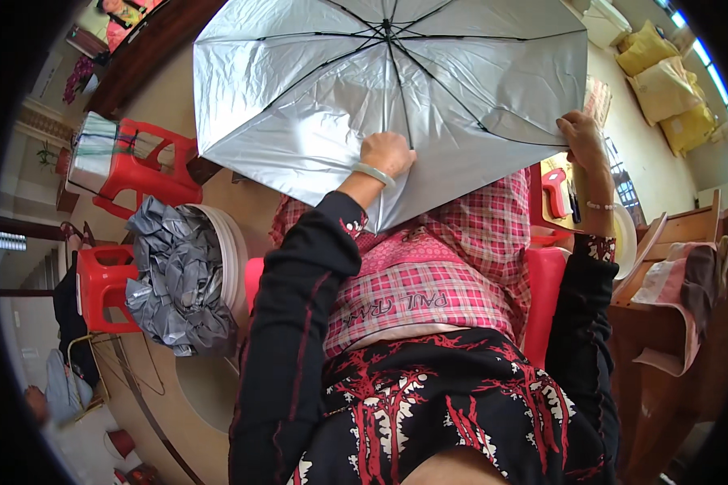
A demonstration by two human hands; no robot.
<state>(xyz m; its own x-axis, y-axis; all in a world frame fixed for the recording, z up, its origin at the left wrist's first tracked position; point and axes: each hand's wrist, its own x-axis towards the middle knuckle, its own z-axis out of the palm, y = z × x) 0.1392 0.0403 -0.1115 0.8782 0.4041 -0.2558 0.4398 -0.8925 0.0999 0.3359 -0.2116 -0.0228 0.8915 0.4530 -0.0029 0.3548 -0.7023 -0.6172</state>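
An umbrella is spread in front of me, its silver inner side up and its black ribs running out from a hub at the far middle. My left hand is closed around a rib near the front of the canopy and wears a pale bangle. At the right corner of the canopy, my right hand pinches the edge by a rib tip; its fingertips are partly hidden. The canopy's front point hangs above my lap, over a pink plaid apron.
To my left, a white bucket holds crumpled grey fabric, near red plastic stools. A red-handled tool lies on a board at right. Beyond are a wooden chair and yellow sacks. Another person sits far left.
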